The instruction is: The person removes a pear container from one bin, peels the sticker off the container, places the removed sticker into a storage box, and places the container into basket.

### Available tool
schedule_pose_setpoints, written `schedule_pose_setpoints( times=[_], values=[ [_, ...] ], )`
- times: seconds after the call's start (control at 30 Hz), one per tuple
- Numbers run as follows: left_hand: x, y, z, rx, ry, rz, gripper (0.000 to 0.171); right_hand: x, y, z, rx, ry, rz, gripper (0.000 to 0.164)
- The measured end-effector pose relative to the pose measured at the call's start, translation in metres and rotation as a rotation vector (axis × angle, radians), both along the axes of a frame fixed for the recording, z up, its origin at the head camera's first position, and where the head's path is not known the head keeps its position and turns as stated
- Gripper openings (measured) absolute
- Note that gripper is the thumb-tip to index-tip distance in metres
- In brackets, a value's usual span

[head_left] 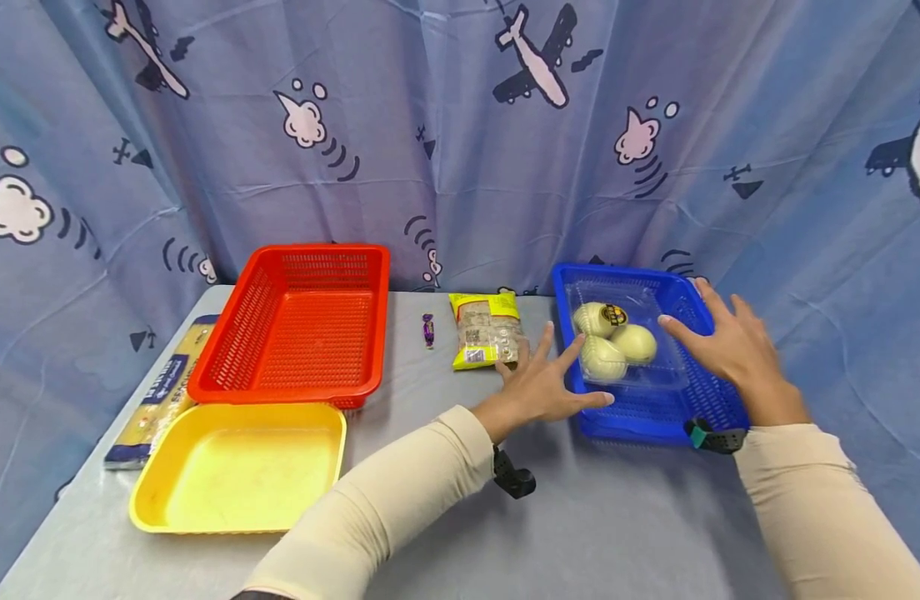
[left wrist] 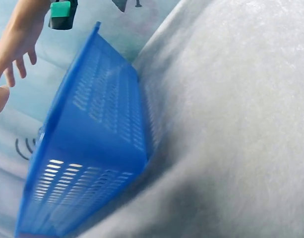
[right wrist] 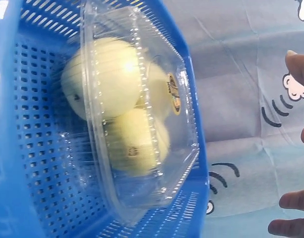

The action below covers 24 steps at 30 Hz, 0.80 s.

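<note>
A clear plastic box (right wrist: 171,163) of pale yellow-green round fruit (head_left: 635,343) lies tilted in the blue basket (head_left: 640,429); a dark round sticker marks one side. My left hand (head_left: 538,385) spreads its fingers at the basket's left rim, holding nothing. Over the basket's right rim, my right hand (head_left: 737,350) is spread with nothing in its grasp. In the left wrist view the basket's slotted wall (left wrist: 99,144) fills the left half. The right wrist view looks down on the fruit, with right fingertips (right wrist: 295,201) at the edge.
A yellow and clear packet (head_left: 486,329) lies left of the blue basket, beside a small purple-wrapped candy (head_left: 428,331). Farther left stand a red basket (head_left: 362,367) and a yellow tray (head_left: 242,462). A flat printed package (head_left: 156,400) lies partly under them. A patterned curtain (head_left: 445,150) hangs behind.
</note>
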State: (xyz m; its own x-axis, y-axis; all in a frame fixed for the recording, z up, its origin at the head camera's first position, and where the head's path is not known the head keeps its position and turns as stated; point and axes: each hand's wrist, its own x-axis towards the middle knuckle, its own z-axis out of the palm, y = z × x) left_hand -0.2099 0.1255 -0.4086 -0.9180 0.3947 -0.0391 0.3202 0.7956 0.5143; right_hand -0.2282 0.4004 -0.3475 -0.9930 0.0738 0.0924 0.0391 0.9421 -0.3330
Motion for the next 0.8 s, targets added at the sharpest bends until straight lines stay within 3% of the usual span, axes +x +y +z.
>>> schedule_pose_setpoints(
  times=[0.27,0.8],
  values=[
    [-0.002,0.014,-0.012,-0.040,0.016,-0.017,0.093,-0.003,0.003,-0.007,-0.022,-0.009,0.005,0.093],
    [0.002,0.029,-0.021,-0.053,-0.019,-0.042,0.090,-0.004,0.004,-0.017,-0.039,-0.050,-0.018,0.096]
  ],
)
